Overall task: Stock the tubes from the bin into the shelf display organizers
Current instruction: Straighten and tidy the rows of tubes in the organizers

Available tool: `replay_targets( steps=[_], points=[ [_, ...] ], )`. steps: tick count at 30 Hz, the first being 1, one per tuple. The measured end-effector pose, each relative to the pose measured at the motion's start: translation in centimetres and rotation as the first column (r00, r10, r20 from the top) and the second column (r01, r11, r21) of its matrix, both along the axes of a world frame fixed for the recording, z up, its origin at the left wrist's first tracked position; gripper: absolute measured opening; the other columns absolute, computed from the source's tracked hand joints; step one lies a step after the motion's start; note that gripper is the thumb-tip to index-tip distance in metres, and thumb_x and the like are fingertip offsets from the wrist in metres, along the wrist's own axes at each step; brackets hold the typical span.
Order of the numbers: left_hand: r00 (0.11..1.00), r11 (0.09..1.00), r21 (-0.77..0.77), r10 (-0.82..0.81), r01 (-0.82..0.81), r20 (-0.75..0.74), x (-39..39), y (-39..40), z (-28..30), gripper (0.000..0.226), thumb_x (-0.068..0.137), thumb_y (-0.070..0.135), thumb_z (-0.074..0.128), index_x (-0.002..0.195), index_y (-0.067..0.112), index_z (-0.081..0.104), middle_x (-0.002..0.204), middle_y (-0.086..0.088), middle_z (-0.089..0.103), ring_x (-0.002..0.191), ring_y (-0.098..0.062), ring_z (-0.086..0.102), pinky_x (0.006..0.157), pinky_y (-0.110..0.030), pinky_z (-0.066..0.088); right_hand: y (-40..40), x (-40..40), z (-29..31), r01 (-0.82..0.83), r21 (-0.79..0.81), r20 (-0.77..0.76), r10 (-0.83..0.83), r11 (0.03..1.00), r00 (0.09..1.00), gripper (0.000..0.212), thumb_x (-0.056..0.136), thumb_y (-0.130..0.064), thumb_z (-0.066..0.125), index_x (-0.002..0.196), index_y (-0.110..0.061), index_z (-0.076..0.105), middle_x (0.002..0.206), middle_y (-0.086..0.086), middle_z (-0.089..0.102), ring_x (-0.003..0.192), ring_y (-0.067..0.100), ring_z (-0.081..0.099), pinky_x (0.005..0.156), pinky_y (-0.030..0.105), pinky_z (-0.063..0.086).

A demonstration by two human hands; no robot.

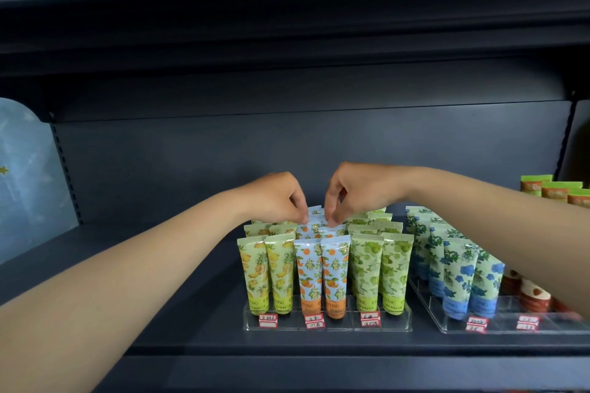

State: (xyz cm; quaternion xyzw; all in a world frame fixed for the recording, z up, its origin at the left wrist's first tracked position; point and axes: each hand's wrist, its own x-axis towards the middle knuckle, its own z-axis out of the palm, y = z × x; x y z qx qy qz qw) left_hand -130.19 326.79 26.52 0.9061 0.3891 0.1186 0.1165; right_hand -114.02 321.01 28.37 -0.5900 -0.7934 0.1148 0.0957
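Note:
A clear acrylic organizer (329,327) on the dark shelf holds upright tubes in rows: yellow pineapple tubes (266,274) on the left, light-blue orange-print tubes (322,274) in the middle, green grape tubes (381,268) on the right. Both my hands reach over the back of the middle rows. My left hand (277,198) pinches the top edge of a rear orange-print tube (316,212) with its fingertips. My right hand (354,191) pinches the top of a neighbouring rear orange-print tube. The bin is out of view.
A second clear organizer (510,327) to the right holds blue flower tubes (459,277) and brown-capped items (533,295). Green and orange packets (555,190) sit at the far right. The shelf above overhangs. Bare shelf surface (178,265) lies left of the organizers.

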Motion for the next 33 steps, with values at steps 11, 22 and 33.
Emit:
replay_targets(
  steps=[11,22,33],
  points=[
    [0.999,0.999,0.004,-0.033,0.033,0.005,1.2,-0.4,-0.2,0.007,0.080,0.017,0.069,0.082,0.019,0.076,0.078,0.015,0.067,0.067,0.007,0.056,0.057,-0.009,0.038,-0.2,0.3,-0.6,0.023,0.012,0.038,-0.024,1.000,0.999,0.004,0.081,-0.023,0.072,0.077,-0.026,0.071,0.052,-0.022,0.052,0.049,-0.016,0.047,0.048,0.000,0.033],
    [0.997,0.999,-0.003,-0.035,0.035,-0.068,1.0,-1.0,0.0,0.008,0.080,0.021,0.070,0.083,0.020,0.077,0.078,0.016,0.066,0.069,0.002,0.055,0.058,-0.013,0.036,0.0,0.2,-0.9,0.009,0.025,0.055,-0.010,1.000,0.998,0.003,0.080,-0.025,0.073,0.082,-0.023,0.073,0.062,-0.018,0.057,0.048,-0.014,0.047,0.047,0.001,0.033],
    [0.995,0.999,-0.017,-0.040,0.038,-0.092,0.6,-1.2,0.3,0.004,0.080,0.025,0.071,0.079,0.025,0.075,0.078,0.017,0.063,0.072,0.002,0.054,0.059,-0.013,0.035,-0.2,0.2,-0.6,0.012,0.034,0.033,-0.014,0.999,0.999,0.002,0.080,-0.025,0.073,0.082,-0.023,0.073,0.053,-0.021,0.053,0.047,-0.015,0.047,0.045,0.000,0.032]
  ],
)
